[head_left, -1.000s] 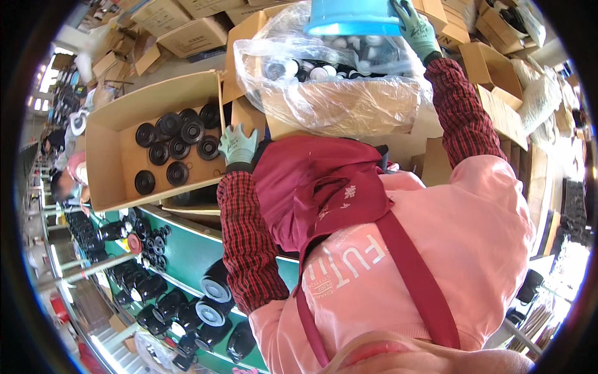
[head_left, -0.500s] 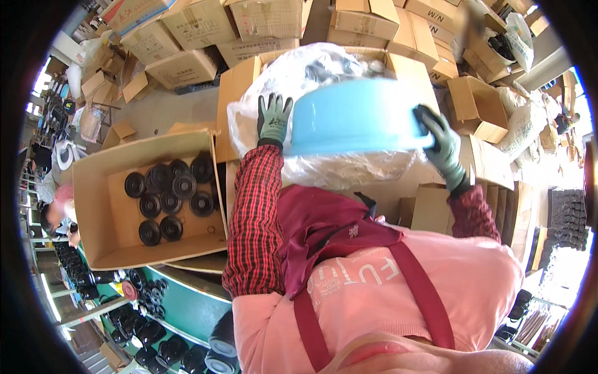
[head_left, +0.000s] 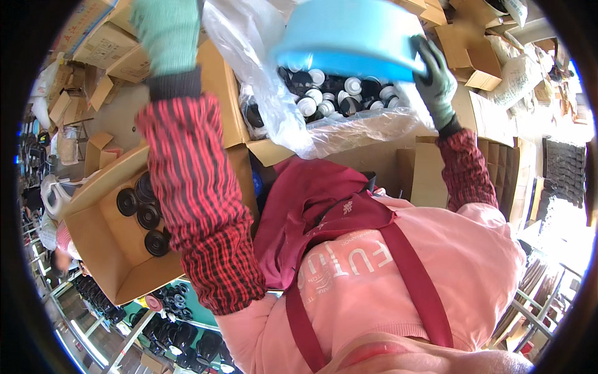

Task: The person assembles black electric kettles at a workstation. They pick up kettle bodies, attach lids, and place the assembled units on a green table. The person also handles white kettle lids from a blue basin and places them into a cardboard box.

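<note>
My right hand (head_left: 436, 81), in a green and black work glove, grips the right rim of a light blue plastic basin (head_left: 352, 31). The basin is held tilted over a carton lined with clear plastic film (head_left: 349, 132). Many small round black and white parts (head_left: 352, 87) lie inside that lining, partly hidden by the basin. My left hand (head_left: 167, 37), gloved too and smeared by motion, is up at the top edge beside the film. Its fingers are cut off by the frame.
Left of me stands an open carton (head_left: 93, 227) with black round discs (head_left: 148, 215), partly covered by my left sleeve. Stacked cardboard boxes (head_left: 112, 47) are behind it. An open box (head_left: 473, 59) stands at the far right. Black parts (head_left: 184, 336) sit on a green surface lower left.
My left hand has left the basin's side and swung up and left. The basin has moved up in the picture, still in my right hand, uncovering the round parts below.
</note>
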Demonstrator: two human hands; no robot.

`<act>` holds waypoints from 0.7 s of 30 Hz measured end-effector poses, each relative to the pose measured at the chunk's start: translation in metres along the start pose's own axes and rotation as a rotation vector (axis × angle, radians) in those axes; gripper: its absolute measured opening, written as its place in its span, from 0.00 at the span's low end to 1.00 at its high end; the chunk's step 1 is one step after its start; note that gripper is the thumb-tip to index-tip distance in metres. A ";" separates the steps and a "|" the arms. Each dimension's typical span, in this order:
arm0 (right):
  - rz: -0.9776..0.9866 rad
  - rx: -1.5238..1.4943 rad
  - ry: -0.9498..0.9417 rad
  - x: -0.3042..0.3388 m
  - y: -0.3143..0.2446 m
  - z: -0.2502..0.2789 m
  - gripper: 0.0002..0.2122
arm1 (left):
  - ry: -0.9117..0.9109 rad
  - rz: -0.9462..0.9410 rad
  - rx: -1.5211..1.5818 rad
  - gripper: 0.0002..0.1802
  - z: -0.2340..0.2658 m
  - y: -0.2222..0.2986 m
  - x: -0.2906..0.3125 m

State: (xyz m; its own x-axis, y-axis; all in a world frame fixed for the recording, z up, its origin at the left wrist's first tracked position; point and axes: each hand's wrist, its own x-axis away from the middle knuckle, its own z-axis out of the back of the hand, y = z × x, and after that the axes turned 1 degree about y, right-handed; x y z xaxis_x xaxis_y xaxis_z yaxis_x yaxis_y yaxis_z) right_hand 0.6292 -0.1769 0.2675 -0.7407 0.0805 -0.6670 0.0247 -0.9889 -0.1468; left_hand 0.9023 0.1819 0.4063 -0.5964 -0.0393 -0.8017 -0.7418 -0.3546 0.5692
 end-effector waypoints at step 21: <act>-0.178 0.158 -0.620 -0.029 0.048 -0.110 0.38 | -0.884 0.245 -0.662 0.32 -0.088 -0.162 0.243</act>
State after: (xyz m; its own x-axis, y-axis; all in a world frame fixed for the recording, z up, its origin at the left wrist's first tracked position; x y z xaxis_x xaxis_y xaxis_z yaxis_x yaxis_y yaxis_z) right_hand 0.7251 -0.2133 0.1994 -0.9747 0.2039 -0.0913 -0.1974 -0.9774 -0.0756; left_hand 0.9038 0.1477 0.1031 -0.9059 0.4056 -0.1220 -0.4235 -0.8635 0.2738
